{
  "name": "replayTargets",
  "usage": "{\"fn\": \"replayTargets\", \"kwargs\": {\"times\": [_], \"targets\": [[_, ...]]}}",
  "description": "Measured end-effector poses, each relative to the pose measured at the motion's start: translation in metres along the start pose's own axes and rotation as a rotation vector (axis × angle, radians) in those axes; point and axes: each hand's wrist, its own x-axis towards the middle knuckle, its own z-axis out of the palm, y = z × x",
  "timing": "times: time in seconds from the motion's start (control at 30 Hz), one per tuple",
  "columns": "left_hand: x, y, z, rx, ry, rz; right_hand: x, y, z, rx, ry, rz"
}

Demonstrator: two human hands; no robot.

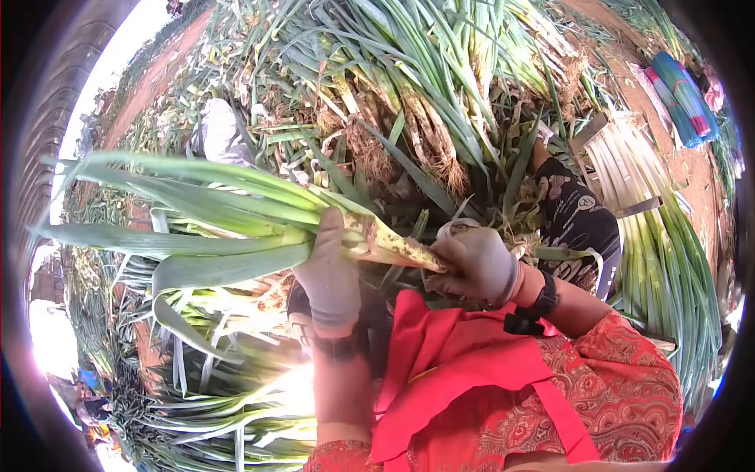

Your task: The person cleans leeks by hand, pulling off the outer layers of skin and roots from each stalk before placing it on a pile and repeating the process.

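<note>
A large leek [370, 236] lies across the middle of the view, its green leaves fanning out to the left and its brown-stained stalk pointing right. My left hand [329, 271], in a pale glove, is closed around the stalk where the leaves begin to spread. At the stalk's right end, my gloved right hand [481, 266] is closed on the root end, fingers wrapped over it. The roots are hidden by this hand. Just above lies a pile of untrimmed leeks [417, 118] with brown roots.
Trimmed leeks [661, 212] lie in a bundle with white stalks at the right. A blue-green roll [683, 98] is at the upper right. More leeks [236, 421] lie at lower left. Leaf scraps and a white cloth-like item [224, 130] are at upper left.
</note>
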Motion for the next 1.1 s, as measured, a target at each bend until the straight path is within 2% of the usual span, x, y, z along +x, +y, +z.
{"fn": "replayTargets", "kwargs": {"times": [0.07,0.1,0.13,0.17,0.2,0.27,0.37,0.43,0.5,0.53,0.57,0.67,0.73,0.77,0.8,0.87,0.9,1.0,1.07,1.1], "targets": [[0.002,-0.025,-0.009,0.264,-0.119,0.310,0.012,0.002,-0.005,0.233,0.084,0.056],[0.001,-0.034,-0.014,0.405,-0.189,0.441,0.022,-0.001,-0.009,0.516,0.018,0.223],[0.001,-0.037,-0.015,0.545,-0.260,0.576,0.033,0.002,-0.004,0.570,0.086,0.230],[-0.001,-0.012,0.012,-0.223,-0.127,0.033,0.049,-0.004,-0.009,0.766,0.013,0.323],[-0.001,0.006,0.022,-0.262,-0.135,-0.003,0.062,-0.010,-0.014,0.963,-0.062,0.413],[0.001,0.027,0.029,-0.335,-0.143,-0.074,0.072,-0.006,-0.013,0.994,-0.102,0.391],[0.005,-0.008,0.010,0.254,-0.188,0.443,0.071,-0.003,0.001,1.119,-0.059,0.352],[0.002,-0.016,0.007,0.378,-0.188,0.527,0.067,-0.010,0.014,1.193,0.089,0.359],[0.004,-0.025,0.004,0.442,-0.162,0.565,0.061,-0.010,0.010,0.719,0.151,0.277],[0.003,-0.027,0.006,0.267,-0.085,0.386,0.057,-0.011,0.005,0.481,0.180,0.231],[0.002,-0.028,0.008,0.069,0.016,0.227,0.054,-0.016,0.000,0.349,0.145,0.339],[0.011,-0.016,-0.003,0.326,0.052,0.287,0.026,0.019,0.012,-0.068,0.256,0.267],[0.006,-0.019,-0.004,0.044,0.154,0.106,0.002,0.060,0.006,-0.352,0.134,0.439],[0.004,-0.023,-0.008,0.057,0.155,0.118,-0.011,0.082,0.003,-0.539,0.017,0.619],[0.005,-0.018,-0.012,0.276,0.081,0.224,-0.022,0.099,-0.002,-0.726,-0.100,0.797],[0.006,-0.008,-0.021,0.698,0.001,0.488,-0.033,0.104,-0.018,-0.807,0.057,0.672],[0.004,-0.009,-0.020,0.733,-0.001,0.493,-0.022,0.084,-0.028,-0.687,0.137,0.642],[0.002,-0.022,-0.012,0.578,-0.026,0.436,0.001,0.045,-0.034,-0.098,0.125,0.137],[0.005,-0.019,0.000,0.130,-0.011,0.262,0.001,0.050,-0.001,0.769,-0.124,0.212],[0.006,-0.010,0.011,-0.219,0.008,0.113,0.005,0.048,0.001,0.862,-0.280,0.333]]}}
